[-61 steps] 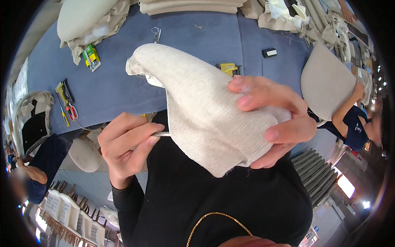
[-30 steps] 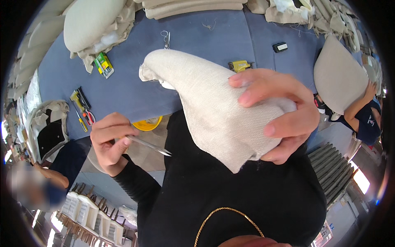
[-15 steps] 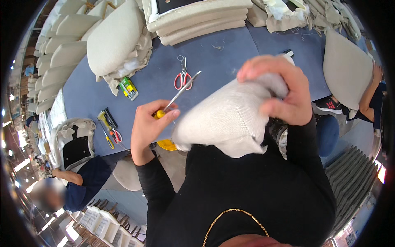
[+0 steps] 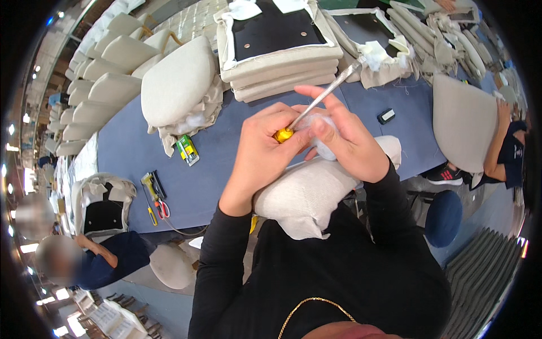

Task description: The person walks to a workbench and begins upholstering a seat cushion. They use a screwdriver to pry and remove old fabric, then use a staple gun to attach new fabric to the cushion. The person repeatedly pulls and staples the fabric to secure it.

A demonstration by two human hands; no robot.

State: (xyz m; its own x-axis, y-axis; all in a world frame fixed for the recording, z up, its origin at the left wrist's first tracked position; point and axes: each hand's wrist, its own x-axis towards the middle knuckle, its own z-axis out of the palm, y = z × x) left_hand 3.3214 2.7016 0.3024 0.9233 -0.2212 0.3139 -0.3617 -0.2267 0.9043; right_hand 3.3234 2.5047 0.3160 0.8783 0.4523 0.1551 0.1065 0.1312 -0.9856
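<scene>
My left hand (image 4: 257, 150) is closed round the yellow handle (image 4: 283, 134) of a screwdriver (image 4: 327, 91). Its metal shaft slants up and to the right, past my right fingers. A tuft of white stuffing (image 4: 324, 148) sits between my hands. My right hand (image 4: 361, 144) has its thumb and fingers about this tuft, the index finger stretched out. Just below, close to my torso, is a beige fabric-covered padded piece (image 4: 307, 195) with a loose fabric corner hanging down. My left wrist overlaps its left end, and my right wrist crosses it farther right.
On the blue table (image 4: 220, 169) are a green-yellow packet (image 4: 187, 150), a small black-and-white object (image 4: 386, 116) and several hand tools (image 4: 153, 195). Padded seats (image 4: 282, 73) are stacked at the back. Co-workers stand at left and right; one on the right handles a beige panel (image 4: 466, 121).
My right hand has left the padded piece and come left to the stuffing. Both hands are now close together, and the padded piece sits lower. Red-handled scissors on the table are now hidden.
</scene>
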